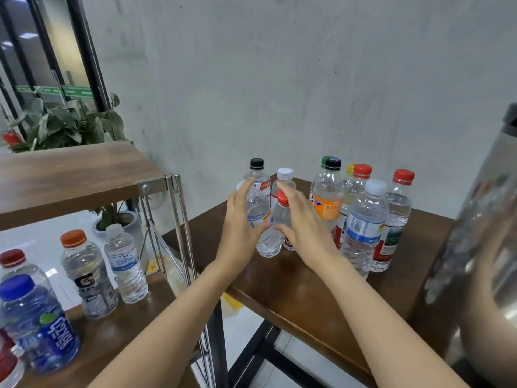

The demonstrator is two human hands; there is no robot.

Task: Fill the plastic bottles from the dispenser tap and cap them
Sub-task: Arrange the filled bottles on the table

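Several capped plastic bottles stand in a group on the dark wooden table (282,292). My left hand (241,222) reaches around a clear blue-labelled bottle (267,242); its fingers are straight and its thumb touches the bottle's front. My right hand (303,219) is spread over a small red-capped bottle (282,211), thumb low on its front, fingers stretched past the cap. Neither hand clearly grips its bottle. Part of the steel dispenser (486,233) shows blurred at the right edge; its tap is out of view.
An orange-labelled bottle (328,197) and a white-capped bottle (363,228) stand right of my hands. A wooden shelf unit (84,175) on the left carries more bottles (127,264) on its lower board. Between shelf and table is a gap. A grey wall rises behind.
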